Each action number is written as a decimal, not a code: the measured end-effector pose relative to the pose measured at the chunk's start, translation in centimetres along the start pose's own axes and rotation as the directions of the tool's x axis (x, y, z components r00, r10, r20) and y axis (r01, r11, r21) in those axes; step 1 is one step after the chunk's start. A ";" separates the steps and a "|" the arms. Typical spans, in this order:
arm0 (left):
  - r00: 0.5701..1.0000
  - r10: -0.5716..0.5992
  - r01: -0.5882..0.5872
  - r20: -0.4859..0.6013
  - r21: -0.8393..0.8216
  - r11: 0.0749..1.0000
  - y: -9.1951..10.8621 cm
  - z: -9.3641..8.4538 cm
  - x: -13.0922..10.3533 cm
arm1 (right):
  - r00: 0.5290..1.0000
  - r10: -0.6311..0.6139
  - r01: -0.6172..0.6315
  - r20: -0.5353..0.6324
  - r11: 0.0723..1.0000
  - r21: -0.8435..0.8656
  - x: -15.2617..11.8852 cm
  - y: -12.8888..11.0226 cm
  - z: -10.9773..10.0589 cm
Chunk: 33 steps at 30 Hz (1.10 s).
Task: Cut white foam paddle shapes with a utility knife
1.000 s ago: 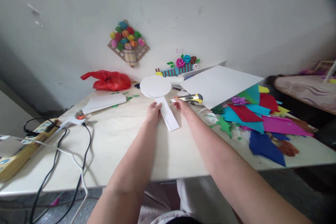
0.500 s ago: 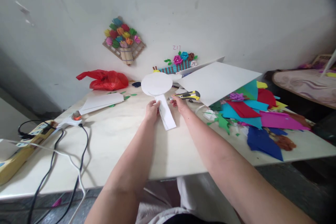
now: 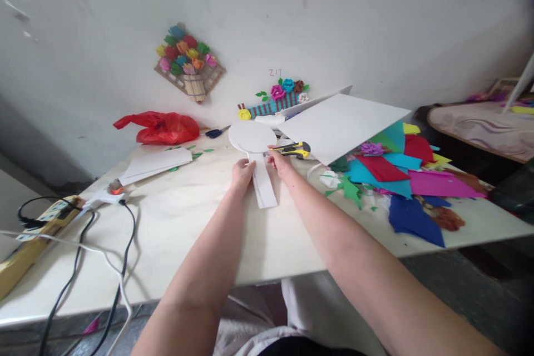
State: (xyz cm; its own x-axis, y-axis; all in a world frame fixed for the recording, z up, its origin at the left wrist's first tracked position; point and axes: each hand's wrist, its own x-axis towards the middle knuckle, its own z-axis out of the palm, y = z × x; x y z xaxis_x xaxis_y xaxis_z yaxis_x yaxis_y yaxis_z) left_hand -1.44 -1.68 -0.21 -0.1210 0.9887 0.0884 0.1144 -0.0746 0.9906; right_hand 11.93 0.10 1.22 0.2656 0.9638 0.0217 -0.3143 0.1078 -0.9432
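A white board cutout (image 3: 253, 138), a round disc with a straight strip below it, is in front of me over the table. Thin pencil-like lines run along the strip. My left hand (image 3: 242, 173) is closed on the strip's left edge, just under the disc. In my right hand (image 3: 280, 163) is a yellow and black utility knife (image 3: 295, 149), its handle pointing right and its front end near the strip's right edge. Whether the blade touches the board I cannot tell.
Large white boards (image 3: 346, 122) lean at the back right, beside coloured felt-like scraps (image 3: 384, 172). To the left are cut white sheets (image 3: 158, 166), a red plastic bag (image 3: 167, 128), scissors (image 3: 214, 133) and a power strip (image 3: 50, 222) with cables over the table's edge.
My view has shifted slightly right. The disc end has tilted a little, and the knife has come slightly closer to the disc. Both hands keep their holds.
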 end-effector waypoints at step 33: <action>0.985 -0.029 -0.152 0.171 0.933 0.325 1.5 0.2 -1.8 | 0.999 -0.002 -0.005 -0.041 0.987 -0.159 0.4 1.1 0.5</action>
State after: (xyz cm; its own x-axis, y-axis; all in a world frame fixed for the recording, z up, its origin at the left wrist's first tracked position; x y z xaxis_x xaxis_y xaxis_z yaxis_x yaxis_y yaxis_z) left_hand -0.85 -3.58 1.09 0.0460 0.9981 0.0402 0.9760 -0.0535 0.2112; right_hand 11.23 0.75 0.32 0.3031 0.9529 0.0100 -0.1669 0.0634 -0.9839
